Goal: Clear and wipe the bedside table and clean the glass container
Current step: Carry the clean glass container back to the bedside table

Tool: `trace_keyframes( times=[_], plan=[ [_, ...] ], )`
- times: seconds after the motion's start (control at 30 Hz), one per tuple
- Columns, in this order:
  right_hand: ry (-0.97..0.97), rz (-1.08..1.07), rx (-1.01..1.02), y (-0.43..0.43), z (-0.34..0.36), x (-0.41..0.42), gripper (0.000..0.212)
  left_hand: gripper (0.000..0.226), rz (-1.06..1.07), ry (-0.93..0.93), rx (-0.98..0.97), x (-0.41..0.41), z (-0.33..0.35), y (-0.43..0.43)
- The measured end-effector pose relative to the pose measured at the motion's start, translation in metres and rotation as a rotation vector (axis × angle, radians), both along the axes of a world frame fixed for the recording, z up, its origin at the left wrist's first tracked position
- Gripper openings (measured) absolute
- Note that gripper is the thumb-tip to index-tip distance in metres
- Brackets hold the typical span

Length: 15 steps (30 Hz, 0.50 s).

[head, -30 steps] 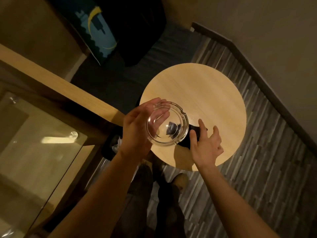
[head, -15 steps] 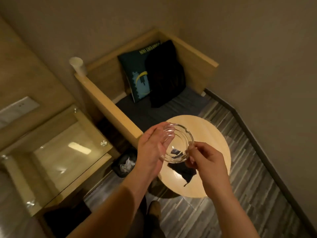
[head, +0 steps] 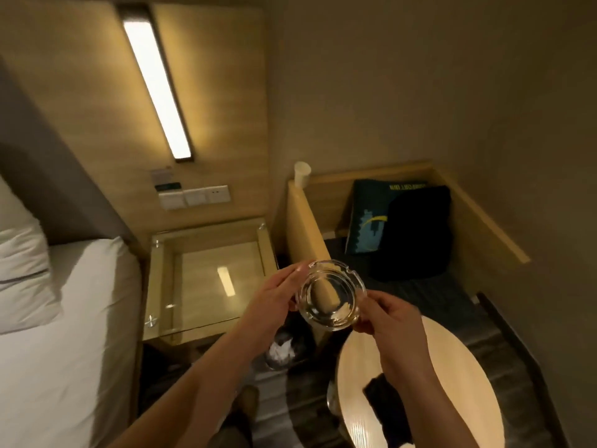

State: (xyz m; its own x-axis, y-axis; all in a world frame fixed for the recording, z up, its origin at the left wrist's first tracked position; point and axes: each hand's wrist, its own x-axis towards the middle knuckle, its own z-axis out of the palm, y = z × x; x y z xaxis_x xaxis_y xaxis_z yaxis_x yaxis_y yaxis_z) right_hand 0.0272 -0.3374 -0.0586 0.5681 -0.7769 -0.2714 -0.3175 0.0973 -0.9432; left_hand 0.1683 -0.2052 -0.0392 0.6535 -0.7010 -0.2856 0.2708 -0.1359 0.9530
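Note:
A clear glass ashtray (head: 331,294) is held up in the air between both hands, tilted so its bowl faces me. My left hand (head: 274,297) holds its left rim with fingers alongside the glass. My right hand (head: 392,318) pinches its lower right rim. The glass-topped bedside table (head: 193,279) stands to the left, beyond the hands. A dark cloth (head: 386,409) lies on the round wooden table (head: 452,367) below my right forearm.
A bed with white sheets (head: 58,318) fills the left. A waste bin (head: 282,349) with crumpled paper sits on the floor between the tables. A wooden bench with dark cushions (head: 410,227) is at the back right, a paper cup (head: 302,176) on its ledge.
The view has swung up and left, bringing the bed and bedside table into sight. My right hand left the cloth on the round table and took the ashtray's rim; the ashtray rose higher.

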Motion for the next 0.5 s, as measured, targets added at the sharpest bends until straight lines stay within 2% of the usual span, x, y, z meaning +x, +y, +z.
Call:
trace_keyframes(
  times=[0.27, 0.5],
  plan=[
    [-0.039, 0.27, -0.046, 0.027, 0.005, 0.109, 0.013, 0.031, 0.15, -0.075, 0.047, 0.088, -0.011, 0.068],
    [-0.06, 0.415, 0.108, 0.067, -0.006, 0.232, 0.015, 0.03, 0.318, -0.1, 0.062, 0.182, -0.034, 0.127]
  ],
)
